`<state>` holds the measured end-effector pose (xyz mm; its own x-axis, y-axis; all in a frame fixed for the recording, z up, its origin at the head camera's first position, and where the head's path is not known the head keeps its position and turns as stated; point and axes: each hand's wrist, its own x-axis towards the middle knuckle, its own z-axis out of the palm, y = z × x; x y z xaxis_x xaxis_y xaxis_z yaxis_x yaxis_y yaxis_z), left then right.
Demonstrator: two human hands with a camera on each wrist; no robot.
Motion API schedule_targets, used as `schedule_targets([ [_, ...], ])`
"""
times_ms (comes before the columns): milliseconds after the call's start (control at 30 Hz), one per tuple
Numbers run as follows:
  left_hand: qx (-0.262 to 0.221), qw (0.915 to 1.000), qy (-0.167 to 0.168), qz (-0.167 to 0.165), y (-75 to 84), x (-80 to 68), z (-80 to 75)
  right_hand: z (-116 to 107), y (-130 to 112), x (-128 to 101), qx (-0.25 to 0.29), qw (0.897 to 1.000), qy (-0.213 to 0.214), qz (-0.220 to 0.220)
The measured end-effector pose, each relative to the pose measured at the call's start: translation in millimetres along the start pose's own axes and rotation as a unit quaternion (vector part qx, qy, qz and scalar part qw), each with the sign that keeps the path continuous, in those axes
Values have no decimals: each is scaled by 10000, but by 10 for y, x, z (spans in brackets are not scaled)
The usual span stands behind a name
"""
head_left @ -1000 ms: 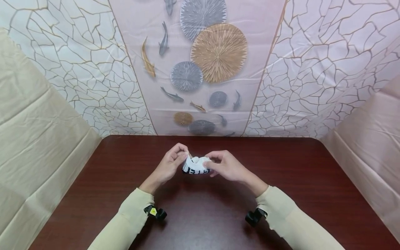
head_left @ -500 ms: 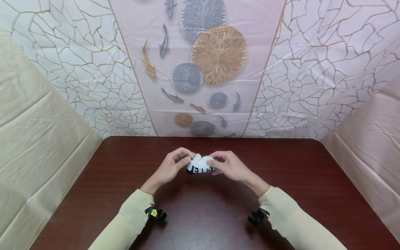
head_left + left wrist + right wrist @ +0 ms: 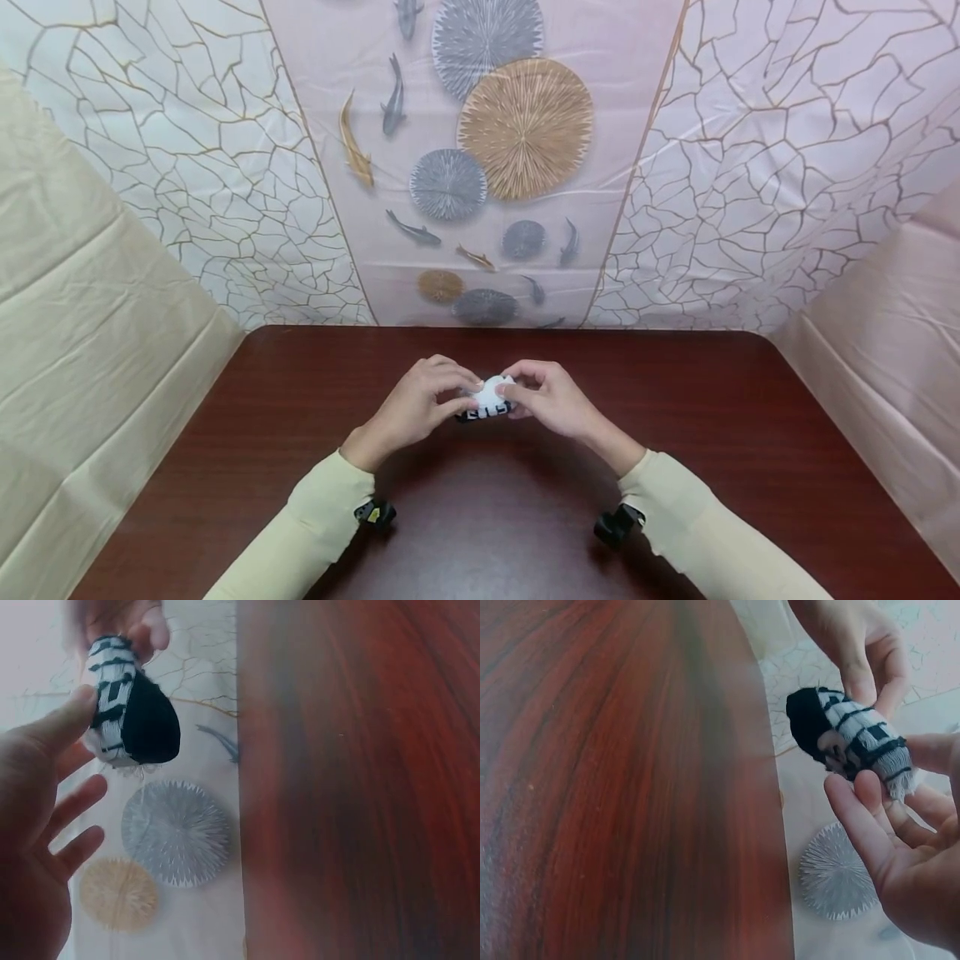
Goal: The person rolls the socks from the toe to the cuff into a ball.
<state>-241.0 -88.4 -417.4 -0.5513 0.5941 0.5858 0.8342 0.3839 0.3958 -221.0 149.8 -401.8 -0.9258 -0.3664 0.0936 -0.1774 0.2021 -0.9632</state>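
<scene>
A small bundled sock (image 3: 492, 397), white with black lettering and a black patch, is held up over the table between both hands. My left hand (image 3: 420, 402) pinches its left end between thumb and fingers. At the other end, my right hand (image 3: 553, 402) grips it with the thumb on top. The left wrist view shows the black patch of the sock (image 3: 154, 724) facing the camera, with the left thumb along its lettered side. Loose threads hang from the sock (image 3: 866, 735) in the right wrist view, where right fingers spread below it.
A dark red-brown wooden table (image 3: 480, 517) spreads beneath the hands. Behind it hangs a patterned cloth (image 3: 525, 133) with fish and round motifs, and beige cloth (image 3: 90, 333) lines the sides. Black wrist cameras (image 3: 617, 525) sit by the sleeves.
My left hand has moved right and closer to the right hand, now covering more of the sock. The sock looks more compact and has shifted slightly right. The right hand stays nearly still.
</scene>
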Motion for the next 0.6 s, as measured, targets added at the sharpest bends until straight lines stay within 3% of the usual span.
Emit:
schedule_targets([
  [67, 186, 9998, 10, 31, 7, 1, 2, 14, 4, 1, 11, 9999, 103, 1],
  [133, 223, 9996, 77, -144, 16, -2, 5, 22, 8, 0, -21, 9999, 156, -43],
  [300, -454, 9942, 359, -903, 18, -27, 7, 5, 15, -3, -204, 9993, 181, -246],
  [500, -2057, 9644, 230, -1647, -42, -35, 48, 5, 21, -2, -104, 9994, 182, -266],
  [600, -2372, 9547, 76, -1796, -44, -35, 56, 17, 27, -7, 41, 9998, 168, -135],
])
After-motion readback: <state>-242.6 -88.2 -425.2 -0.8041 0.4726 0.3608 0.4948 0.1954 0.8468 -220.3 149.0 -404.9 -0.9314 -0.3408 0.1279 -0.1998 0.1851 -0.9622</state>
